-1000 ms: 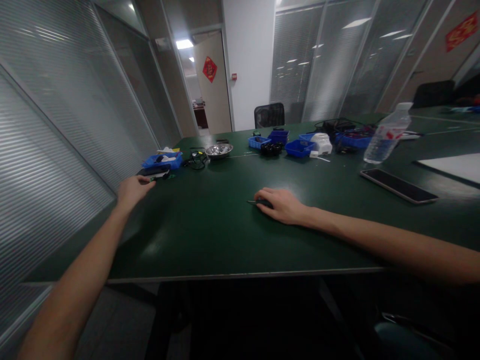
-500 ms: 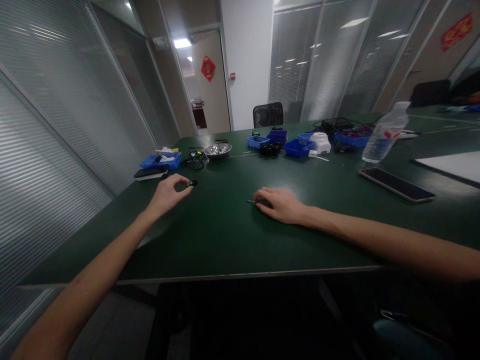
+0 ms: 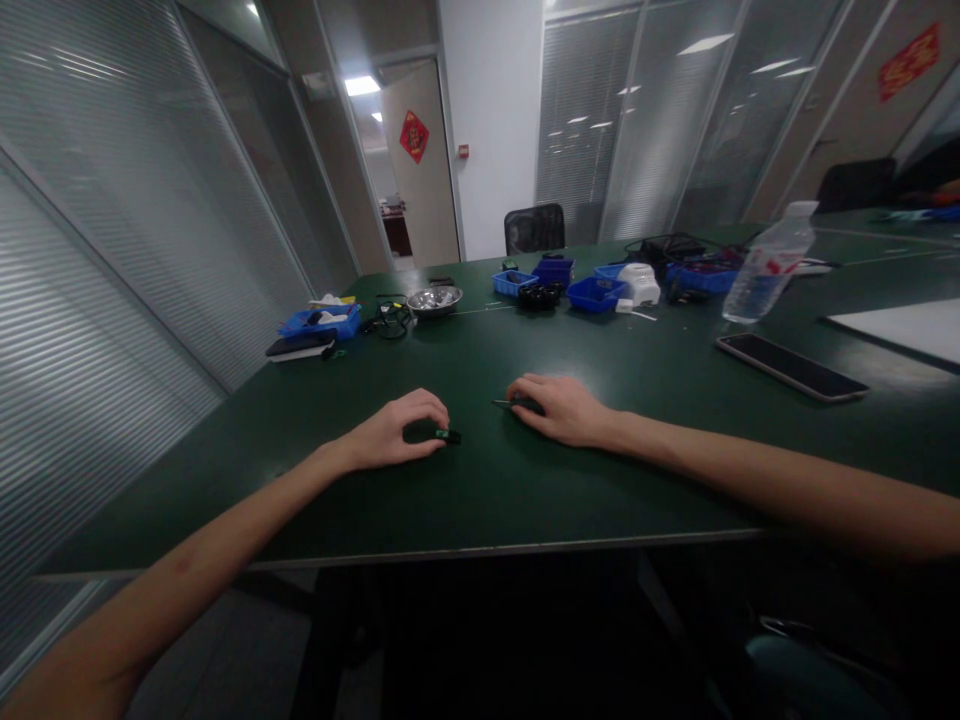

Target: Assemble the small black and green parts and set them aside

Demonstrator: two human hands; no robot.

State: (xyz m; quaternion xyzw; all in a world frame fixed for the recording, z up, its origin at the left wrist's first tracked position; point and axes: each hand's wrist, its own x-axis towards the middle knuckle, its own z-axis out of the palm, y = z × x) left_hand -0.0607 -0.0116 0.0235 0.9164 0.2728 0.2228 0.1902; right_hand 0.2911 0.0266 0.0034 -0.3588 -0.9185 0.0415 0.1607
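Note:
My left hand (image 3: 397, 432) pinches a small black-and-green part (image 3: 448, 436) between thumb and fingers, low over the green table (image 3: 480, 510). It looks like a little electronic piece, but its exact kind is too small to make out. To the right, my right hand (image 3: 562, 410) rests on the tabletop, closed around the dark handle of a screwdriver (image 3: 526, 405). Its thin metal shaft points left, toward the left hand. A short gap separates the small part from the screwdriver's tip.
At the back left are a blue tray (image 3: 322, 322), black cables (image 3: 390, 318) and a steel bowl (image 3: 435, 301). Blue bins (image 3: 596, 294) stand at the back middle. On the right are a water bottle (image 3: 769, 265), a phone (image 3: 791, 367) and a white sheet (image 3: 907, 330).
My left hand has moved right and nearer to me, carrying the small black-and-green part away from the blue tray. My right hand stays in place with the screwdriver.

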